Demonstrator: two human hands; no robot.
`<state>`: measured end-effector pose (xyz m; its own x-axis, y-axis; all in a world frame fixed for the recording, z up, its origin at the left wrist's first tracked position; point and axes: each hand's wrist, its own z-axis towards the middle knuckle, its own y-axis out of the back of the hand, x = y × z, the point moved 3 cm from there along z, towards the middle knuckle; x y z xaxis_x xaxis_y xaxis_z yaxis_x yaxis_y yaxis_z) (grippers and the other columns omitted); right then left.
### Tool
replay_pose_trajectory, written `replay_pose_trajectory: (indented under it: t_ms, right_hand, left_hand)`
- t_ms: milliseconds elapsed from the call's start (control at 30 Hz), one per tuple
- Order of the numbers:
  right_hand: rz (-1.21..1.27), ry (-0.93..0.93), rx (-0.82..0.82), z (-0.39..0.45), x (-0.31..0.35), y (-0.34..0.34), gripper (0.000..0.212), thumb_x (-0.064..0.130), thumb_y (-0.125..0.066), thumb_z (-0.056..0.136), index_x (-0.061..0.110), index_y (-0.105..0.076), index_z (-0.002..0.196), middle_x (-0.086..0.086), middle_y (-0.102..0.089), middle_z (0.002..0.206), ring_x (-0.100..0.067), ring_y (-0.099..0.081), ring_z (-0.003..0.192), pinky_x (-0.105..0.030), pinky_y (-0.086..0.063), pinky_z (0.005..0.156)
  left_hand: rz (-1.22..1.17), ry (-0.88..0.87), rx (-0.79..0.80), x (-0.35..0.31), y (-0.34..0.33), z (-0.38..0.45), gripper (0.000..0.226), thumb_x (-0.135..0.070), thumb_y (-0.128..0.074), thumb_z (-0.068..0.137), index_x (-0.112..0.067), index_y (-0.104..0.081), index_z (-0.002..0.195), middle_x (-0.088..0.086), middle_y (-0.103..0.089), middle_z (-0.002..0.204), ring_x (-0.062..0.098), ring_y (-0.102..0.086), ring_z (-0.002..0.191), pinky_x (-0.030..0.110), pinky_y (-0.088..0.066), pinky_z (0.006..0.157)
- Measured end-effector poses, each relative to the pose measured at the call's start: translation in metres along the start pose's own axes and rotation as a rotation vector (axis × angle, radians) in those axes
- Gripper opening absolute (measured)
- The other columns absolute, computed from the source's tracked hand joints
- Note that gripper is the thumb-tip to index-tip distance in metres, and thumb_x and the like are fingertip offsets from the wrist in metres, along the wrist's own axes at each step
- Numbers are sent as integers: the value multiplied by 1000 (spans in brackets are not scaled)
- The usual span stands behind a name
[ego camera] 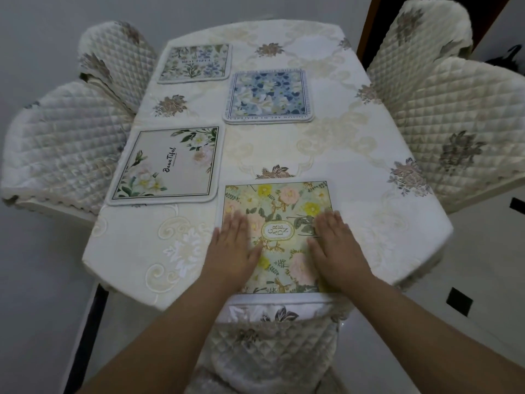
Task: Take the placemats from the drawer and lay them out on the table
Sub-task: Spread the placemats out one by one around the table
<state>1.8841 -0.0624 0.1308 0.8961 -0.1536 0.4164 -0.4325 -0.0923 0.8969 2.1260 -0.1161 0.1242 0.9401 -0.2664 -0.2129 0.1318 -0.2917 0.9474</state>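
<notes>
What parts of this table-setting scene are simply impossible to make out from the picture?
- Head view: the parts of the garden placemat under the left hand and right hand are covered.
- The small print under "Beautiful" on the white-flower placemat is too small to read.
- The border text on the blue placemat is blurred.
- The drawer is out of frame.
- The near chair is cut off by the bottom edge.

- The nearest placemat [277,223], green with yellow and pink flowers, carries an oval badge reading "GARDEN", split over three lines.
- The cream placemat [164,166] at left reads "Beautiful" in script.
- The far-left placemat [194,62] reads "BEAUTIFUL" in small capitals.
- The blue floral placemat [268,95] has border lettering too small to read.
</notes>
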Motion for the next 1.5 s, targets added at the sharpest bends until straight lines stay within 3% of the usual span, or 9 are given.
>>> replay_pose_trajectory:
  t_ms: [267, 433, 567, 667, 733, 867, 1033, 1267, 1500]
  right_hand:
    - [-158, 74, -1, 89, 14, -21, 77, 63, -14, 98, 19, 0, 160, 0, 5, 167, -15, 9, 153, -39, 1, 124]
    - [-134, -103, -110, 78, -25, -5, 78, 62, -13, 97, 16, 0, 160, -1, 0, 168, -15, 2, 153, -39, -5, 124]
    - [-141, -60, 55, 79, -33, 4, 78, 58, -19, 99, 13, 2, 159, -2, 4, 167, -18, 1, 154, -38, -6, 124]
    - [-41, -181, 307, 87, -27, 38, 60, 42, -43, 90, 4, -44, 137, -8, -40, 148, -31, -44, 136, -41, -39, 109]
    - [-49, -157, 334, 63, -16, 62, 43, 37, -47, 88, 11, -57, 121, -11, -48, 138, -32, -55, 122, -36, -46, 98]
    - [-19, -34, 241, -21, 0, 113, 65, 48, -51, 94, 28, -33, 153, 0, -12, 167, -27, -37, 143, -42, -37, 111]
    - [137, -113, -57, -108, -1, 217, 56, 48, -51, 96, 31, -40, 149, 9, -35, 158, -16, -49, 131, -38, -39, 107]
    - [225, -253, -129, -246, -17, 251, 53, 46, -54, 95, 31, -43, 145, 9, -42, 152, -14, -42, 136, -37, -36, 111]
    - [246, -500, -236, -349, -99, 282, 56, 53, -54, 93, 33, -44, 145, 7, -42, 151, -18, -50, 129, -39, -41, 108]
  left_hand:
    - [0, 64, -32, -2, 6, 79, 89, -95, -15, 80, -53, 1, 157, -2, 11, 171, 24, 16, 156, 46, 6, 125]
    - [-33, 201, -132, 16, 6, 66, 112, -94, -18, 80, -21, 1, 163, 8, 4, 171, 21, 6, 158, 41, -5, 128]
    - [-29, 247, 35, 24, 16, 68, 94, -69, -30, 98, -8, 0, 162, 9, 4, 171, 23, -4, 158, 42, -15, 125]
    - [-81, 321, 167, 21, 41, 54, 70, -45, -46, 102, -3, -27, 154, 16, -27, 162, 31, -36, 146, 44, -36, 117]
    - [-163, 298, 149, 3, 53, 18, 57, -38, -49, 101, -9, -38, 149, 13, -40, 156, 29, -44, 140, 42, -39, 114]
    - [-281, 178, 112, -50, 75, -74, 62, -38, -51, 102, -22, -31, 158, 1, -27, 166, 18, -30, 151, 33, -26, 120]
    - [-332, 98, -35, -105, 150, -144, 52, -37, -53, 102, -27, -42, 152, -4, -41, 159, 16, -43, 142, 33, -37, 114]
    - [-241, -193, -62, -196, 201, -215, 38, -45, -46, 103, -34, -52, 139, -11, -50, 147, 11, -63, 101, 25, -44, 82]
    - [-267, -351, -14, -285, 181, -238, 43, -47, -46, 103, -36, -48, 144, -13, -48, 147, 15, -59, 116, 31, -45, 98]
